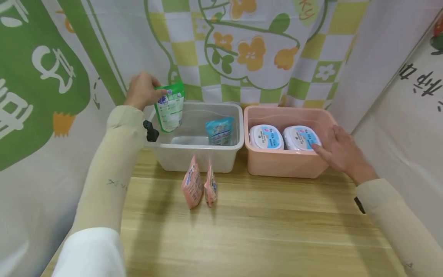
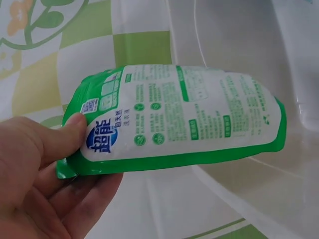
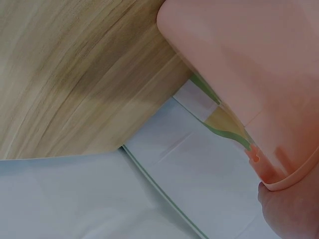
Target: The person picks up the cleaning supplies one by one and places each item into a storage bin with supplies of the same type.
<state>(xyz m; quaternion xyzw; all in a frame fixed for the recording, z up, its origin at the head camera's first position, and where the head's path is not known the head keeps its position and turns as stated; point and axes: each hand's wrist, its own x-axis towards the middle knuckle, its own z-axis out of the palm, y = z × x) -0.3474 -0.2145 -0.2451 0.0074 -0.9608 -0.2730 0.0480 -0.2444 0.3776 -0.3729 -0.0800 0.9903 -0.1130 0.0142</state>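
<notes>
My left hand [image 1: 143, 92] pinches a green and white laundry detergent refill pouch [image 1: 170, 107] by its top corner. Upright, the pouch hangs over the left part of a grey-white bin [image 1: 197, 157]. In the left wrist view the thumb lies on the pouch's printed face [image 2: 184, 114], with the fingers behind. A blue pouch [image 1: 220, 131] stands at the right inside that bin. My right hand [image 1: 342, 154] rests on the right rim of a pink bin [image 1: 283, 165], its thumb near a white lidded tub [image 1: 302, 137]. The right wrist view shows only part of this hand [image 3: 291, 209] at the rim.
Another white lidded tub [image 1: 266, 137] sits in the pink bin. Two pink packets, one left [image 1: 192, 184] and one right [image 1: 210, 185], stand on the wooden table [image 1: 242, 231] before the grey-white bin. Patterned cloth [image 1: 221, 50] hangs close behind the bins and along both sides.
</notes>
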